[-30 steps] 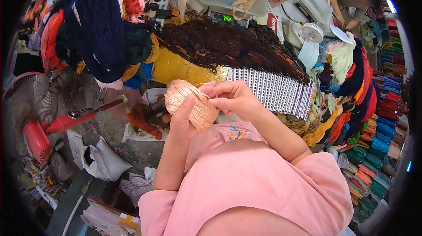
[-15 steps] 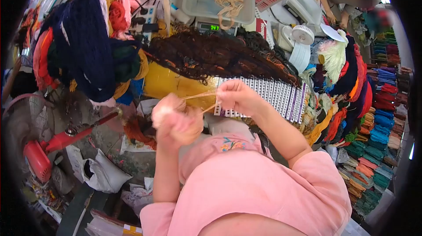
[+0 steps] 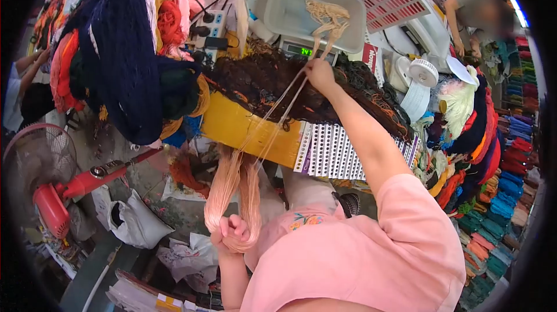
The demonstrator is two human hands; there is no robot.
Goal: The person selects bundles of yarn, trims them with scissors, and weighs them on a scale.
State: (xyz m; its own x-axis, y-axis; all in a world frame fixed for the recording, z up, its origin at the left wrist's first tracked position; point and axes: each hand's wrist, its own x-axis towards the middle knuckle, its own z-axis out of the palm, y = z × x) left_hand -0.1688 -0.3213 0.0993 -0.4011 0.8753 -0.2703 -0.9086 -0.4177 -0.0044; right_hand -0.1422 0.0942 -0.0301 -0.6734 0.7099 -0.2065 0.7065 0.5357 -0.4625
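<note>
A loop of pale peach yarn (image 3: pixel 250 193) hangs over my left hand (image 3: pixel 233 229), whose fingers are curled round its lower end. Thin strands run from this skein up across the yellow board (image 3: pixel 249 129) to my right hand (image 3: pixel 319 74), which is closed on them. Past my right hand, cream yarn (image 3: pixel 328 15) lies in a translucent tray (image 3: pixel 278 7). The tray stands on a scale with a green display (image 3: pixel 306 52). Dark brown yarn (image 3: pixel 255 83) is spread beneath my right hand.
Navy yarn (image 3: pixel 119 62) is heaped at the left, above a red fan (image 3: pixel 52 210). White punched cards (image 3: pixel 342 152) lie beside the yellow board. A white ribbon roll (image 3: pixel 423 73) stands at right. Another person (image 3: pixel 476 7) is at upper right; someone's arms (image 3: pixel 32 68) show at far left.
My right hand has moved up and away with the strands, stretching them toward the tray. My left hand has lowered toward my body, and the skein now hangs open in a long loop.
</note>
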